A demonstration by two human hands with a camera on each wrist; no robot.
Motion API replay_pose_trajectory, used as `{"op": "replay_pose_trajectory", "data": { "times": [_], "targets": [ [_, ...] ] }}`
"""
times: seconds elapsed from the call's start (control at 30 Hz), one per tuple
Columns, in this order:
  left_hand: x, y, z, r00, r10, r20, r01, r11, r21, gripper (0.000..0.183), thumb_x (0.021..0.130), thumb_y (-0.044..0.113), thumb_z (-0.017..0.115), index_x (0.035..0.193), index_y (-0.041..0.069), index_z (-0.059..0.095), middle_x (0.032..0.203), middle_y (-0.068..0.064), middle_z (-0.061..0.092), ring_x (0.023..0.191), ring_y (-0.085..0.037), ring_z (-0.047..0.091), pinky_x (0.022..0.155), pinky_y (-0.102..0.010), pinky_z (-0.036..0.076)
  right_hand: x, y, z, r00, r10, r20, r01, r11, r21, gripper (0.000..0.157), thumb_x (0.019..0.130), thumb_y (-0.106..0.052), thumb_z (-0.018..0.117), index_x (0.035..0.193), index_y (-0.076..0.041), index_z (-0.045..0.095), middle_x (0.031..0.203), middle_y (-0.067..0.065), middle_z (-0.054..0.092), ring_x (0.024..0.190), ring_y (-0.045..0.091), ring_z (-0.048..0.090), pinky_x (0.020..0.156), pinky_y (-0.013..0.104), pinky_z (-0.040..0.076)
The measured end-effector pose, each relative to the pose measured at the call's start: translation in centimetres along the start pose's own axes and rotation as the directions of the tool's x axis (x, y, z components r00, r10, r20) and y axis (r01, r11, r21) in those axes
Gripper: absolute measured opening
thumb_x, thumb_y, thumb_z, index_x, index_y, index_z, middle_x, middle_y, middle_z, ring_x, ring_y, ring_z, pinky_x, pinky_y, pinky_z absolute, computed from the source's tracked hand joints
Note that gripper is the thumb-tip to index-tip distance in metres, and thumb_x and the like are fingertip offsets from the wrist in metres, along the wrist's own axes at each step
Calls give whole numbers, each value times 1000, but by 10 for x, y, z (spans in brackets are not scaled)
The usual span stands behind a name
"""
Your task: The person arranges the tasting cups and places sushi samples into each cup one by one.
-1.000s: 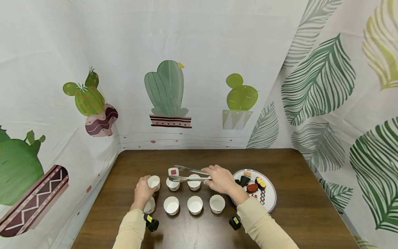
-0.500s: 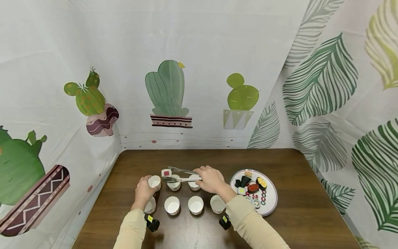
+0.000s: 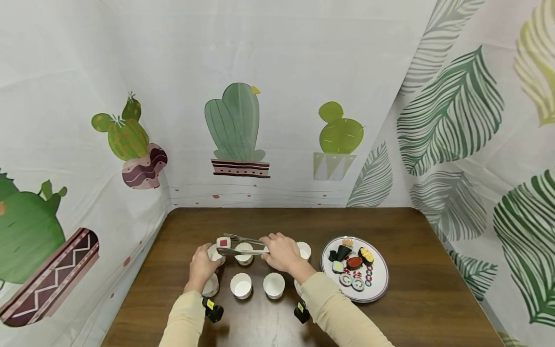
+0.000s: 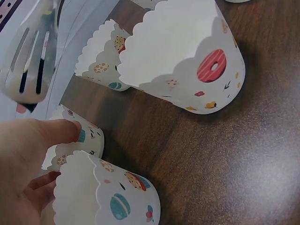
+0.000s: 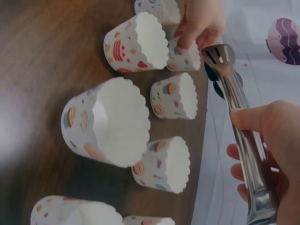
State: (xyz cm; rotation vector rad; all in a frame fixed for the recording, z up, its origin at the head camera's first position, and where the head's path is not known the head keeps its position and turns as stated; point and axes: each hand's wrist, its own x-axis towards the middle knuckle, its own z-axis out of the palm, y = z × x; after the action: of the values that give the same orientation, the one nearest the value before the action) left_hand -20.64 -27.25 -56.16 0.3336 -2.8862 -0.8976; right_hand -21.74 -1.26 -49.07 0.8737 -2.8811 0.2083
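Observation:
In the head view, my right hand [image 3: 283, 253] grips metal tongs [image 3: 247, 252]. Their tips pinch a white sushi roll with a red centre [image 3: 223, 242] over the back-left paper cup [image 3: 215, 256]. My left hand [image 3: 201, 266] holds that cup from its left side. The left wrist view shows the left thumb on the wall of the scalloped, printed cup [image 4: 96, 140], with a slotted tong tip [image 4: 32, 65] above. In the right wrist view, thumb and fingers wrap the tongs [image 5: 241, 112]; the roll is hidden there.
Several more white paper cups stand in two rows, among them a front one [image 3: 241, 286] and a back one [image 3: 244, 255]. To the right is an oval plate [image 3: 377, 286] with several sushi pieces [image 3: 354, 262]. A printed cloth [image 3: 286, 72] hangs behind the wooden table [image 3: 425, 289].
My right hand has moved left with the tongs and the sushi roll, from over the second back cup to the back-left cup. The left hand stays on its cup.

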Motion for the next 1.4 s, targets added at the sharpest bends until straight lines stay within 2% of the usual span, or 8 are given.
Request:
{"op": "replay_pose_trajectory", "data": {
  "times": [0.23,0.47,0.87,1.4],
  "targets": [
    [-1,-1,1,1000,19,-11,-19,1000,1,65,71,18,75,124,-7,47,121,-28,50,108,-45,50,89,-57,39,5,-11,8,1000,-6,-8,6,999,-41,40,81,-36,63,118,-21,60,101,-4,63,86,15,57,65,26,48],
    [-1,-2,1,1000,17,-18,-18,1000,-15,66,70,18,75,124,-7,47,121,-28,52,109,-45,50,88,-57,39,8,-19,14,999,-15,-51,12,998,-65,37,80,-35,63,113,-21,62,97,-3,64,84,16,58,67,28,49],
    [0,-4,2,1000,16,-25,-16,1000,-7,66,69,15,76,122,-10,46,115,-28,54,104,-46,53,86,-56,41,13,-27,11,1000,-1,-21,0,998,-62,37,79,-34,62,114,-22,62,97,-4,63,84,15,58,66,26,49],
    [1,-3,1,999,28,-28,-28,1000,1,66,66,16,78,119,-11,48,109,-28,57,100,-46,55,83,-56,42,16,-23,12,1000,-5,28,6,999,-33,38,80,-35,61,117,-22,61,101,-3,63,89,15,58,65,28,49]
  ]
}}
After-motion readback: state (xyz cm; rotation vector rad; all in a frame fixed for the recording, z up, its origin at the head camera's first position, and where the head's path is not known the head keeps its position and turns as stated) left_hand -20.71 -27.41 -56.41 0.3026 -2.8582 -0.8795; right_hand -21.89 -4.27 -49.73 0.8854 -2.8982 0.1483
